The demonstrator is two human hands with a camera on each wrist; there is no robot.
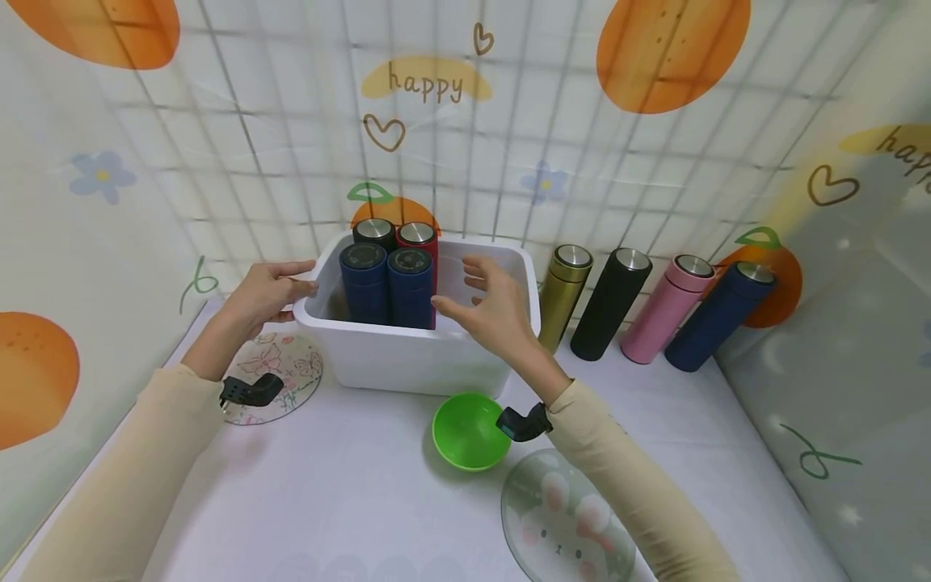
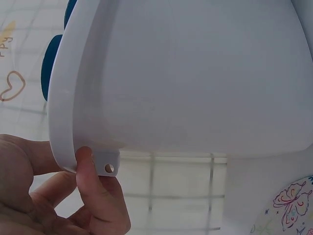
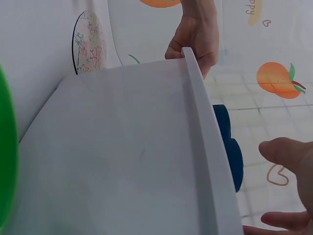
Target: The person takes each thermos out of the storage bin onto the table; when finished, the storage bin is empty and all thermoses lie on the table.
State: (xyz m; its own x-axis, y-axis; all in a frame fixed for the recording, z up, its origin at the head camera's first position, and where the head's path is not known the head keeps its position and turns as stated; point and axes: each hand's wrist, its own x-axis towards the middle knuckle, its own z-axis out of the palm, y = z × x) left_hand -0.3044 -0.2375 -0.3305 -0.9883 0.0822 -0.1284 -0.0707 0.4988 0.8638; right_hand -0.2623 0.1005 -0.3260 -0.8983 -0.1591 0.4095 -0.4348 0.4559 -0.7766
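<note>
A white plastic bin holds several thermos bottles standing upright. Two have dark blue bodies, among them the front right blue thermos; behind them are a black-topped thermos and a red thermos. My left hand grips the bin's left end by the rim, thumb and fingers at its corner beside a small holed tab. Over the right part of the bin, my right hand has its fingers spread and holds nothing. Its thumb points toward the front right blue thermos.
Right of the bin, a gold thermos, a black thermos, a pink thermos and a blue thermos lean against the back curtain. In front are a green bowl, a rabbit mat and a floral mat.
</note>
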